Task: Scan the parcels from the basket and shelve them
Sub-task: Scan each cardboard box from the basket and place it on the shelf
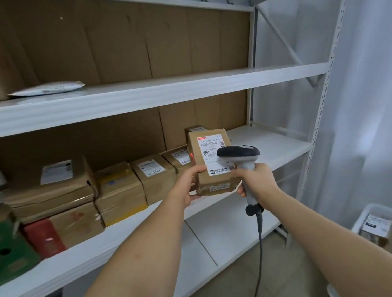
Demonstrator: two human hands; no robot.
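Left of the left hand (188,184), a row of boxes (120,187) filled the shelf (270,147); beyond the right hand (257,178) its board lay bare.

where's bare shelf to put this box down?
Middle shelf: bare from the last parcel in the row to the right upright. Shelf above: bare right of the grey mailer. Crowded: the middle shelf's left, where parcels sit packed and stacked. Left hand holds the box; right hand holds the scanner.
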